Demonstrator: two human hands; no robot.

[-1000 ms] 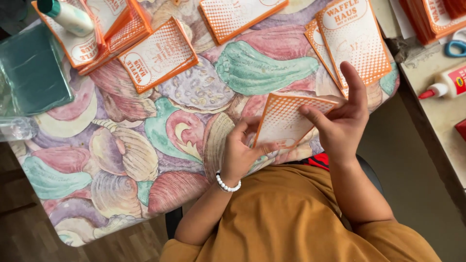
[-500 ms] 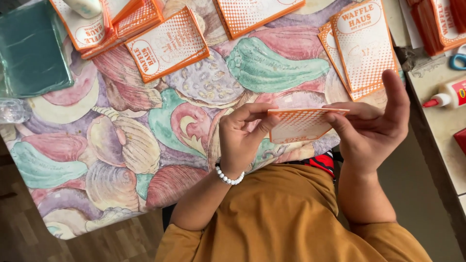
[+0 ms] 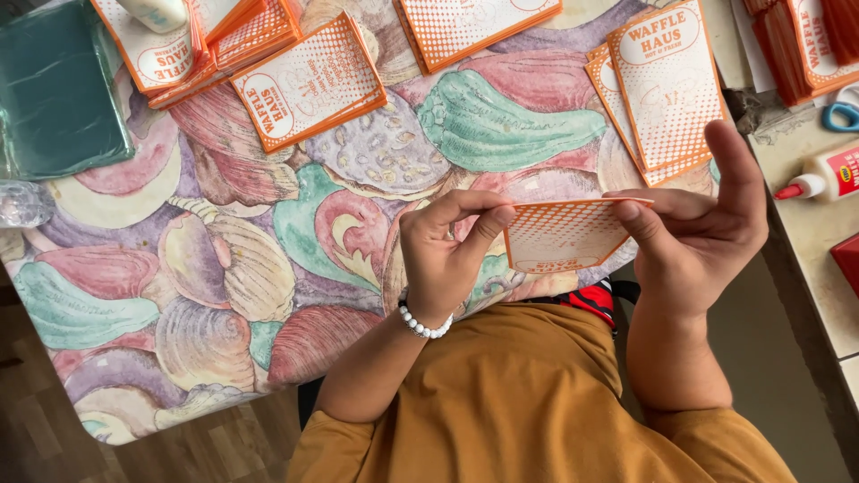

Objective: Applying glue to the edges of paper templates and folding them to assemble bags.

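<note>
Close in, the left hand [image 3: 443, 259], a white bead bracelet [image 3: 422, 324] at its wrist, pinches one end of a small orange-and-white dotted paper sleeve [image 3: 564, 234], fingers closed on its edge. The right hand [image 3: 702, 228] grips the other end, thumb raised, so the sleeve sits lifted just above the counter's shell-patterned cloth [image 3: 224, 268]. Farther out lie more flat orange-printed sleeves [image 3: 309, 80], a stack [image 3: 671, 80] of them, a dark green pad [image 3: 58, 89] and a white glue bottle [image 3: 828, 174].
</note>
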